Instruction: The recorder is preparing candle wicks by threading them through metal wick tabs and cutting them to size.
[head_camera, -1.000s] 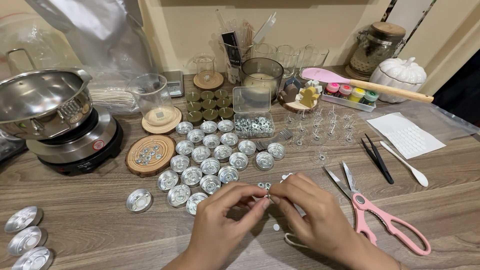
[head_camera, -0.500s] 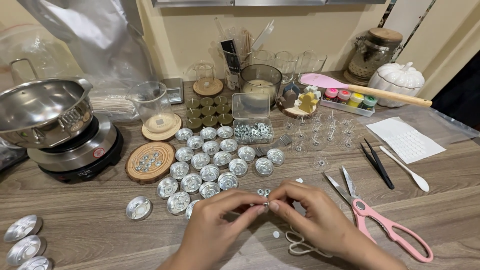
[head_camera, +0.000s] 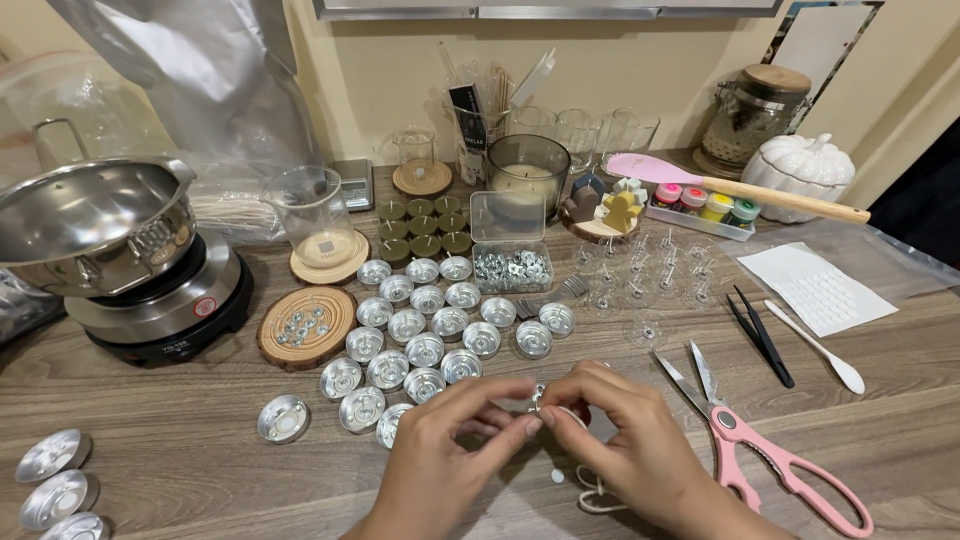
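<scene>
Wick tab (head_camera: 538, 398), a small silver metal piece, is being pinched between the fingertips of both hands just in front of the cluster of tealight cups (head_camera: 430, 330), low in the middle of the wooden table (head_camera: 180, 440). The left hand (head_camera: 440, 465) is being brought in from about seven o'clock of the tab, thumb and forefinger narrowed onto it; the right hand (head_camera: 630, 450) is being brought in from about four o'clock, its fingertips likewise closed on the tab, so neither hand is nearer. The tab is too small for its long axis to be told. A white wick cord (head_camera: 592, 492) is being trailed on the table under the right hand, at five o'clock of the tab, and whether its end is being fed into the tab cannot be told. Pink scissors (head_camera: 770, 455) are lying at three o'clock of the right hand, near but apart.
</scene>
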